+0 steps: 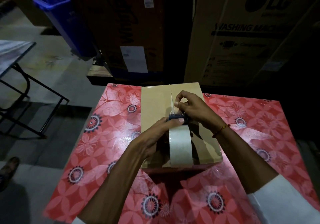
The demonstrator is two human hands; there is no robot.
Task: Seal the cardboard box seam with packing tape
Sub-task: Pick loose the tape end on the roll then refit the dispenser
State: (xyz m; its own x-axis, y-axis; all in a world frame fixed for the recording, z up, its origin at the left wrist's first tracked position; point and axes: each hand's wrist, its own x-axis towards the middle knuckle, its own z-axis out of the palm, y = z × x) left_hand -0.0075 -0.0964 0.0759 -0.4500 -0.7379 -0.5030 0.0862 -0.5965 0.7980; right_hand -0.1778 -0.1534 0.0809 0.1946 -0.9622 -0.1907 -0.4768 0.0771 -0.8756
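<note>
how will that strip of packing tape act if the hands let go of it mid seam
The tape strip looks thin and glossy, so it is probably floppy and would sag onto the cardboard box. Its free end, pinched by the right hand near the dispenser in the left hand, may curl and stick to itself.

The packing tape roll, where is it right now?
In the head view the packing tape roll stands on edge on top of the cardboard box, over the near half of the seam, held between the left hand and right hand.
</note>
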